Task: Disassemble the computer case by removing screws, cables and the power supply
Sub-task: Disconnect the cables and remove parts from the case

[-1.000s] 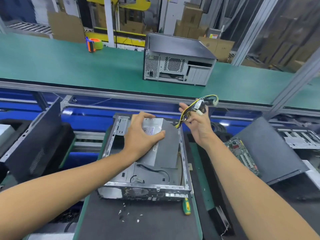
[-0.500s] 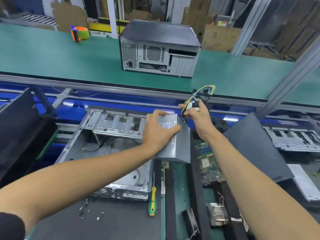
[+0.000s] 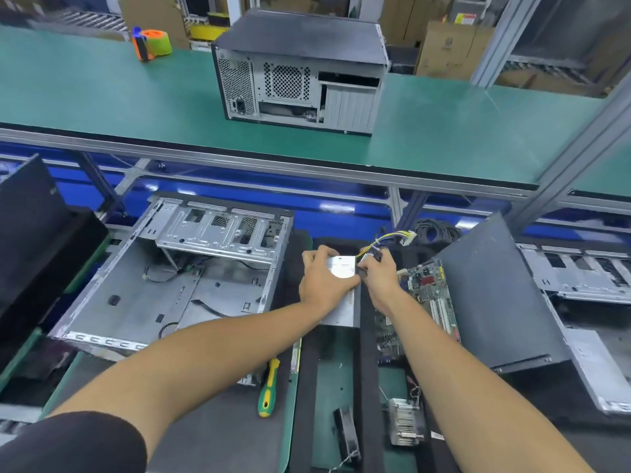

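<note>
The boxy grey metal power supply (image 3: 341,295) is clear of the open, gutted silver steel computer case (image 3: 170,278) and is held just to the right of it, over the dark padded strips beside the case. That position suggests it is being carried toward the pile of stripped parts, where a green circuit board (image 3: 428,298) leans against a dark grey side panel (image 3: 495,302). The left hand (image 3: 324,281) lies over the top of the unit with its fingers curled down over the far edge and the thumb wrapped on the near side, a firm overhand grasp that appears to bear most of the weight. The right hand (image 3: 379,271) is closed around the base of the yellow-and-black cable bundle (image 3: 386,242) where it leaves the unit, so that the wires and their pale plug stand up and away instead of dangling into the case or snagging on its rim. Both forearms reach forward and converge, the hands almost touching over the unit; the left wrist is bent downward, the right turned slightly inward. The case interior shows only a few loose black wires and the drive cage, so the removal of the supply looks done, with setting it down as the likely remaining move. A green-and-yellow-handled screwdriver (image 3: 268,387) lies on the mat near the case's front corner.
</note>
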A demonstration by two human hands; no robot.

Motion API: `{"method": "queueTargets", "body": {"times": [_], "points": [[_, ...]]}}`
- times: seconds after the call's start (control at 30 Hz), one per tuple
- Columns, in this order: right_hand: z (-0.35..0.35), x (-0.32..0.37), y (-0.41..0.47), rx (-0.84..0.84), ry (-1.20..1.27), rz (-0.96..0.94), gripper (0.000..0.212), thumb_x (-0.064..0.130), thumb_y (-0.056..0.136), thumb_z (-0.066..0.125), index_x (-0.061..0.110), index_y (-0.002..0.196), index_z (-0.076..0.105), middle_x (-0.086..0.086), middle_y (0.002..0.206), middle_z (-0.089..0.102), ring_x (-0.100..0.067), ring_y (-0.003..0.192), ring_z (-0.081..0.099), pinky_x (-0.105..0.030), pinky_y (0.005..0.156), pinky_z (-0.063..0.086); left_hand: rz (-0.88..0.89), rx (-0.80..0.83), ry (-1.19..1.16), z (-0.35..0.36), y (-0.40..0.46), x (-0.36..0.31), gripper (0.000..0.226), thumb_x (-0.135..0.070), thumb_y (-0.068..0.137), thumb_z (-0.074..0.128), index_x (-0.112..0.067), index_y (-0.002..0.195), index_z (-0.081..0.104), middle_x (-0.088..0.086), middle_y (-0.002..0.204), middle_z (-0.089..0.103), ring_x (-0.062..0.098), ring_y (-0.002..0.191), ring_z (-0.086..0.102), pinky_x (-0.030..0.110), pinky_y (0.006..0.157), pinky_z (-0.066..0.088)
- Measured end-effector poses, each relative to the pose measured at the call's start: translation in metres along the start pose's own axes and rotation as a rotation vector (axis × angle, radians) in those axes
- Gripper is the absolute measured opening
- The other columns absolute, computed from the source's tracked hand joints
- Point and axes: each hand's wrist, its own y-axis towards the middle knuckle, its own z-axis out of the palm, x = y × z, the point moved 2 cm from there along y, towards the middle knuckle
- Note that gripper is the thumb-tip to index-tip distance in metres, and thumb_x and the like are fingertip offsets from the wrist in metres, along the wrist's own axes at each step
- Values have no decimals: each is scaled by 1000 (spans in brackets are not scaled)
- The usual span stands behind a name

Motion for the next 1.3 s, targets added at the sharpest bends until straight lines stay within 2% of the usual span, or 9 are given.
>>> {"method": "queueTargets", "body": {"times": [0.37,0.5,0.57,0.67,0.8,0.87,0.97,1.13,1.3], "points": [[-22,-15,22,94,64,168,15,-4,92,47,12,94,48,-14,106,50,-28,98,51,-36,78,53,39,28,75,25,21,14,57,-55,58,82,-42,103,50,-17,114,37,-7,85,53,27,62,44],[-16,-3,35,138,126,117,45,-7,90,41,15,125,59,-10,126,56,-24,108,54,-30,82,53,47,-8,63,28,48,4,59,-52,62,89,-37,105,51,-13,116,38,-4,82,52,28,61,47],[-13,5,43,137,116,116,55,-8,90,41,15,139,54,-9,138,51,-23,117,53,-28,84,52,39,-19,47,31,63,1,60,-48,63,91,-34,105,51,-9,117,38,-5,81,51,31,67,51],[-10,8,56,117,78,142,66,-8,89,39,15,151,42,-11,148,47,-24,130,49,-34,103,46,49,-27,59,36,81,-3,60,-44,62,91,-31,104,50,-8,117,35,1,82,52,33,68,51],[-6,3,68,124,81,194,56,-8,87,37,21,135,46,-13,142,52,-21,119,49,-36,106,40,58,-29,71,45,96,1,60,-41,64,91,-26,103,49,-4,118,36,13,88,54,36,68,52],[-5,-3,72,107,67,224,64,-8,87,36,22,144,43,-11,131,53,-21,114,50,-35,101,41,61,-15,76,51,98,5,59,-40,66,91,-23,104,48,-3,117,36,17,89,54,38,69,54],[-7,-16,72,90,30,255,68,-8,88,36,15,152,38,-10,125,53,-22,114,50,-39,108,38,59,23,110,61,95,16,59,-39,69,90,-20,104,47,-1,117,36,23,94,54,42,71,55],[-18,-31,63,89,-4,298,69,-9,89,35,13,155,34,-13,140,49,-29,135,48,-40,111,39,48,49,156,75,86,30,56,-40,70,88,-22,102,46,-1,116,35,26,102,51,37,66,49],[-16,-34,63,94,-28,292,69,-8,89,34,14,154,33,-10,134,50,-23,119,50,-42,109,41,62,112,289,76,87,30,54,-45,75,83,-24,111,49,-1,120,44,28,104,54,38,68,49]]}}
